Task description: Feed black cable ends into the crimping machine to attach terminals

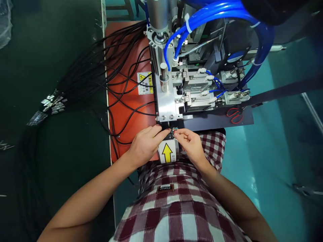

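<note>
My left hand (146, 143) reaches in from the left, fingers bent and closed at the front of the machine (165, 104). Its thumb and index fingertips press at a small black fixture (172, 135); what they hold is hidden. Opposite it, my right hand (190, 144) pinches thin coloured wires (174, 129) between thumb and index finger, at the right side of that fixture. The wires' far ends stick out between the two hands, too small to make out in detail. Just below the fingertips is a white label with a yellow arrow (167, 153).
Black cables (126, 70) run across the orange base plate (131, 124) to a bundle with shiny metal-like ends (54, 101) on the dark left-hand surface. Blue air hoses (222, 11) arch over the machine. Red-handled scissors (235, 115) lie to the right.
</note>
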Motion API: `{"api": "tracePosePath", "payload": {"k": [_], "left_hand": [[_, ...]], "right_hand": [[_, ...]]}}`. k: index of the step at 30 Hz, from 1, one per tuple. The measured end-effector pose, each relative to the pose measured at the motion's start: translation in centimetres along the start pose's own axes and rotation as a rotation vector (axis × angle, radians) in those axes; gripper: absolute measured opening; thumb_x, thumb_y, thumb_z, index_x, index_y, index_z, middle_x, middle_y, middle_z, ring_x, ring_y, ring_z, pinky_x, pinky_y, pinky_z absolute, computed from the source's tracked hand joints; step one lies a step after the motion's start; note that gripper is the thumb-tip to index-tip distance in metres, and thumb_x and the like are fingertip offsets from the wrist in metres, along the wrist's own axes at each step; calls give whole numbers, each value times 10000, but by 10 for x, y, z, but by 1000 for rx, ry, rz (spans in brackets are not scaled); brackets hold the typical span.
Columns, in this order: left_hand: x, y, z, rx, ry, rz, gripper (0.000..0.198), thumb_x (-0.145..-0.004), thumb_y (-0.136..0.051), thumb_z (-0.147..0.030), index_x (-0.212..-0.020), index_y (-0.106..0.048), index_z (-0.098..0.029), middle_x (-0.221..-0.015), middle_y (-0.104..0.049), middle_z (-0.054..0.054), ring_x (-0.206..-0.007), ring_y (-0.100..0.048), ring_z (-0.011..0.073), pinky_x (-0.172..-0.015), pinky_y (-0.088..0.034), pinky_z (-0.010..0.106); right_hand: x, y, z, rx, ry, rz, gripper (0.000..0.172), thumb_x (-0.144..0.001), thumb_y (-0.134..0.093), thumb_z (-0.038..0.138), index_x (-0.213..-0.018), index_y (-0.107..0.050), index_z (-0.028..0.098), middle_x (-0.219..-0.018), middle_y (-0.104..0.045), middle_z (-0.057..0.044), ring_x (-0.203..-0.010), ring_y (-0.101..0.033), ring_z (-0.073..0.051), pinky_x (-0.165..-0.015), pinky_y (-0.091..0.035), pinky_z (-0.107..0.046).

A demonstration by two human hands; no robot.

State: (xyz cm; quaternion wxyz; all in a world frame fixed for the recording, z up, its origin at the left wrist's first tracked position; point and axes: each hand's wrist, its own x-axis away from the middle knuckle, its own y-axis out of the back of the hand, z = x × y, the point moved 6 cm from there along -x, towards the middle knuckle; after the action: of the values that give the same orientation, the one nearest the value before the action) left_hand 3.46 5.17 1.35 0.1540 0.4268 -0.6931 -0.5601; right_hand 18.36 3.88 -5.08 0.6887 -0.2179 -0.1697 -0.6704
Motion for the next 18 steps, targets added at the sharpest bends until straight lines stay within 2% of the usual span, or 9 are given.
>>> {"api": "tracePosePath", "payload": {"k": [3, 7, 9, 18], "left_hand": [[0, 0, 0, 13, 7, -8, 317, -942, -383, -120, -1101, -658, -121, -819, -611, 77, -734, -579, 174, -646, -494, 276], [0, 0, 0, 6, -2, -13, 322, -937, -381, -120, -1089, -666, -113, -813, -609, 79, -709, -575, 176, -624, -492, 280], [0, -1, 0, -5, -4, -10, 329, -938, -374, -118, -1092, -665, -123, -824, -611, 79, -722, -578, 175, -633, -496, 276], [-1, 0, -1, -33, -10, -11, 322, -925, -390, -99, -1082, -671, -111, -833, -614, 95, -760, -575, 195, -652, -501, 298]], "right_hand": [[3, 0, 10, 137, 91, -49, 230, -777, -660, 390, -744, -634, 164, -553, -468, 46, -487, -362, -83, -460, -292, -230], [8, 3, 38, 539, 403, -150, 137, -838, -582, 279, -757, -640, 185, -575, -479, 36, -538, -422, -102, -546, -355, -243], [8, 3, 44, 618, 483, -141, 128, -851, -561, 255, -762, -626, 190, -593, -488, 32, -556, -438, -105, -571, -368, -245], [-11, 2, 4, 155, 211, 49, 212, -879, -550, 393, -794, -534, 199, -546, -403, 74, -457, -365, -88, -444, -299, -222]]}}
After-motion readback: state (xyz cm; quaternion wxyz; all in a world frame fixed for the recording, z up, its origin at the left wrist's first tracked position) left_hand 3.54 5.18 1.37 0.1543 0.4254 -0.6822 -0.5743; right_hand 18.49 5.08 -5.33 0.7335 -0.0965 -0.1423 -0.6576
